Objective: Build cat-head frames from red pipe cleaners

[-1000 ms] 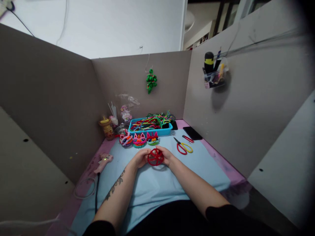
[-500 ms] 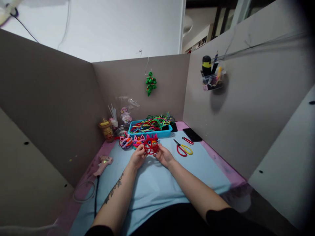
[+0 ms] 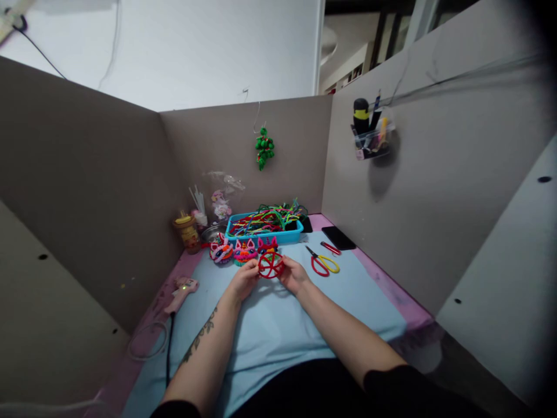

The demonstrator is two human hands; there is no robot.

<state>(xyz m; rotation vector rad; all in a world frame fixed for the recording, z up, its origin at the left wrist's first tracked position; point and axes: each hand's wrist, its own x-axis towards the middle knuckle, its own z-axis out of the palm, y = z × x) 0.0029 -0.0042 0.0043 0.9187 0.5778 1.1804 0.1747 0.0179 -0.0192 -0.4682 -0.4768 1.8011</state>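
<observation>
Near edge of bench point(image 3: 278, 342): blue cloth spreads from the person's dark clothing up to the hands, with pink margins along both side edges; open cloth also lies between right forearm and right edge, giving room there.

Mid-bench, slightly beyond centre: red wire-like ring frame point(image 3: 270, 265), spokes crossing inside, held above the cloth. Left hand point(image 3: 244, 280): grip closed, thumb and fingers pinching the frame's left rim. Right hand point(image 3: 295, 276): grip likewise closed on the right rim.

Left edge: pink glue gun point(image 3: 179, 295), its cord running towards the near edge. Right of the hands: scissors point(image 3: 321, 262), blades parted slightly; red cutter point(image 3: 331, 248) just beyond.

Far side: three colourful animal heads point(image 3: 246, 253) in a row, the rightmost partly hidden by the frame; narrow gap unclear. Behind them, blue tray point(image 3: 282, 237) heaped with fuzzy stems. Far right corner: black phone point(image 3: 338, 238). Far left corner: brown cup point(image 3: 190, 236).
</observation>
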